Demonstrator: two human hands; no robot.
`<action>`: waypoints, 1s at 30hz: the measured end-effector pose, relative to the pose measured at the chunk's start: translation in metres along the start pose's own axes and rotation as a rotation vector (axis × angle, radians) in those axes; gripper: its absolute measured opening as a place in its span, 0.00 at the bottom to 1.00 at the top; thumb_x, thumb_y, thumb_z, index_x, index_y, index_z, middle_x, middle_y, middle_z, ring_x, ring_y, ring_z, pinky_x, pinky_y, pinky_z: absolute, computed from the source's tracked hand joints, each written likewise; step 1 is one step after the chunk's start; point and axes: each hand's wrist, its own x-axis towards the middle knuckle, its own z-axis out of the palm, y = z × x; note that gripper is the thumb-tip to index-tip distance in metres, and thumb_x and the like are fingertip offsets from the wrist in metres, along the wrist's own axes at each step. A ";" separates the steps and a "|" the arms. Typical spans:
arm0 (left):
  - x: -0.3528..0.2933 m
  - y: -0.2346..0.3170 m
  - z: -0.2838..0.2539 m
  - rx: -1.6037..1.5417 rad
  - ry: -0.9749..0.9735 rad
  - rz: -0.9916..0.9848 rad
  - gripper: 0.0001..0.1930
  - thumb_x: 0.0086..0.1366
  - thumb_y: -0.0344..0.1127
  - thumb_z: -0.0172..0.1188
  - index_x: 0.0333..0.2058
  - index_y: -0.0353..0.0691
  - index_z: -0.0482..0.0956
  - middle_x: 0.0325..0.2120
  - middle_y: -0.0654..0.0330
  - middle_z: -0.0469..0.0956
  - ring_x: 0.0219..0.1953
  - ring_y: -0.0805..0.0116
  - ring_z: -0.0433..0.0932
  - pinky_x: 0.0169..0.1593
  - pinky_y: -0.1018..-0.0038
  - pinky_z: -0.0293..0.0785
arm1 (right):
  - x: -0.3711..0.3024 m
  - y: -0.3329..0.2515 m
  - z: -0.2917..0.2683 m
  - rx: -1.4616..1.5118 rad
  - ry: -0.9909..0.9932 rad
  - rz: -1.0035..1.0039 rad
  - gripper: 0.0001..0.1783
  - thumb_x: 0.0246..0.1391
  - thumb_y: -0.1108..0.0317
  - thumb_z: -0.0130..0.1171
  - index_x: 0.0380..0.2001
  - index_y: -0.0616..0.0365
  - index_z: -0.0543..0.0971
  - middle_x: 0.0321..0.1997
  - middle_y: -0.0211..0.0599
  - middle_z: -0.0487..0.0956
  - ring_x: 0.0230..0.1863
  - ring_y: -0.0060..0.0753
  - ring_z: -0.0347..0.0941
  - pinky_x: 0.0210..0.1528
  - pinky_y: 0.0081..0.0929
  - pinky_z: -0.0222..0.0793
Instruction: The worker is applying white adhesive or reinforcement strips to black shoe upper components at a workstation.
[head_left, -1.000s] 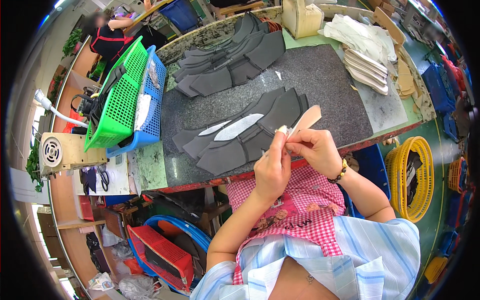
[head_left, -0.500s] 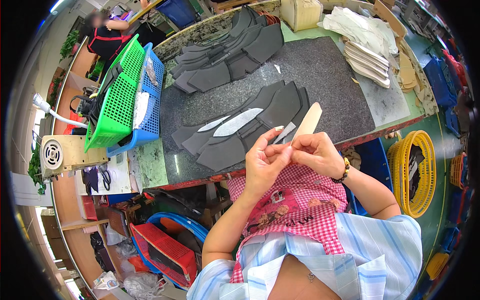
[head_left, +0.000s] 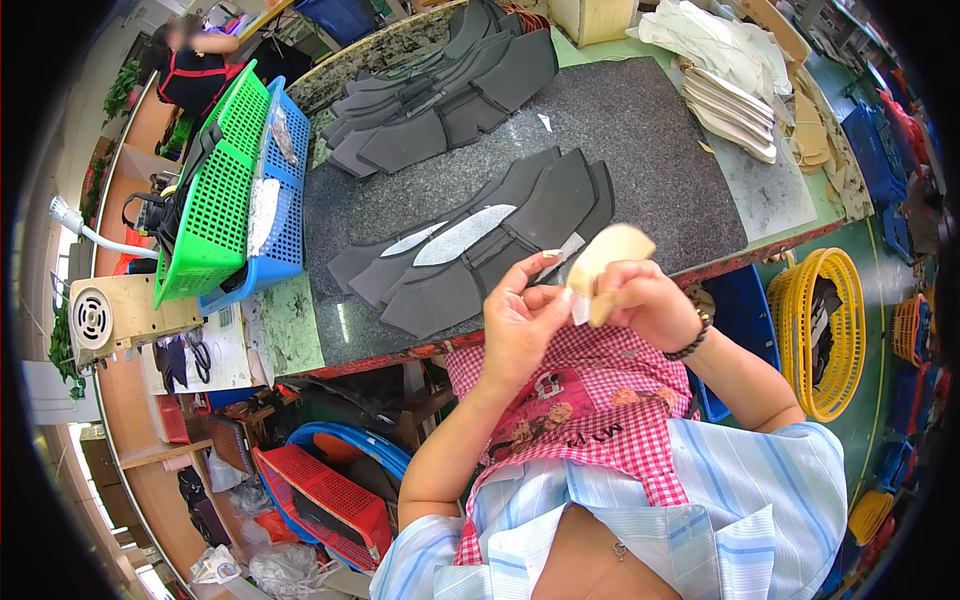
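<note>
In front of my chest, my right hand [head_left: 648,303] pinches a pale beige, flat, rounded piece [head_left: 612,248], which looks bent and slightly blurred. My left hand [head_left: 522,318] is closed at thumb and forefinger on a small white piece [head_left: 580,308] that lies between my two hands, touching or joined to the beige piece; I cannot tell which. Just beyond my hands, overlapping dark grey shaped panels [head_left: 440,292] lie on the dark stone-like slab [head_left: 690,170]. White patches [head_left: 465,235] show on some of them.
More dark panels [head_left: 430,130] are stacked at the back. Green [head_left: 205,235] and blue [head_left: 280,200] baskets stand at the left. Pale cut pieces [head_left: 728,115] are piled at the back right. A yellow basket [head_left: 800,340] is on the floor at right. A co-worker is at the far left.
The beige piece has turned from upright and edge-on to a bent, broader view as my right hand twisted. A white piece now shows between my fingers. The whole view has shifted slightly.
</note>
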 end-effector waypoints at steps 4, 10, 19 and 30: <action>0.002 0.020 -0.024 -0.032 0.197 -0.158 0.21 0.63 0.23 0.56 0.55 0.36 0.65 0.30 0.57 0.80 0.32 0.72 0.81 0.38 0.76 0.79 | -0.032 -0.048 -0.001 0.037 -0.097 -0.163 0.08 0.46 0.61 0.56 0.23 0.53 0.72 0.21 0.35 0.70 0.16 0.26 0.62 0.21 0.25 0.55; -0.008 0.006 0.009 0.413 -0.111 0.173 0.20 0.64 0.22 0.56 0.54 0.35 0.65 0.34 0.61 0.76 0.36 0.78 0.75 0.42 0.82 0.71 | -0.051 -0.042 0.024 -1.424 0.365 -0.559 0.17 0.47 0.73 0.64 0.42 0.62 0.77 0.38 0.45 0.79 0.38 0.47 0.78 0.39 0.33 0.74; -0.017 -0.005 0.021 0.757 -0.074 0.690 0.18 0.65 0.24 0.56 0.52 0.32 0.65 0.34 0.55 0.79 0.32 0.69 0.79 0.38 0.78 0.75 | -0.027 -0.026 0.043 -1.319 0.205 -0.534 0.06 0.50 0.72 0.60 0.33 0.61 0.81 0.31 0.42 0.80 0.31 0.42 0.79 0.31 0.30 0.75; -0.022 0.003 0.020 0.647 -0.212 0.566 0.20 0.63 0.20 0.54 0.53 0.35 0.62 0.31 0.59 0.78 0.33 0.75 0.76 0.37 0.79 0.72 | -0.049 -0.008 0.018 -0.822 0.216 -0.297 0.04 0.47 0.77 0.62 0.28 0.65 0.81 0.28 0.35 0.82 0.29 0.26 0.80 0.32 0.22 0.74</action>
